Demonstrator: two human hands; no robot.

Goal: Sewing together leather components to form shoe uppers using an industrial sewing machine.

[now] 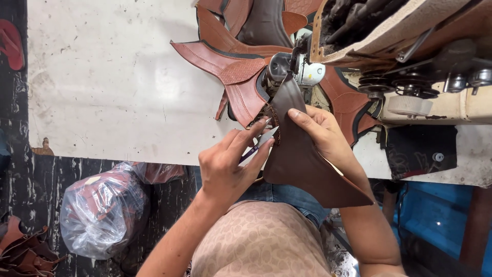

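Dark brown leather piece (302, 164) pinched in right hand (323, 136), thread snips (259, 145) gripped in left hand (225, 169) alongside.

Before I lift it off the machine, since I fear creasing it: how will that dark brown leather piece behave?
Probably pliable, not limp: the dark brown leather piece curves under the right hand yet its lower corner juts out unsupported. Likely light. The left hand holds thread snips at its edge.

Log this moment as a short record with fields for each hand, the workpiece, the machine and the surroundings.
left hand: holds small thread snips, blades at the seam
right hand: pinches the dark brown leather piece
machine: sewing machine on white table
nearby: tan leather pieces on table; plastic bag on floor
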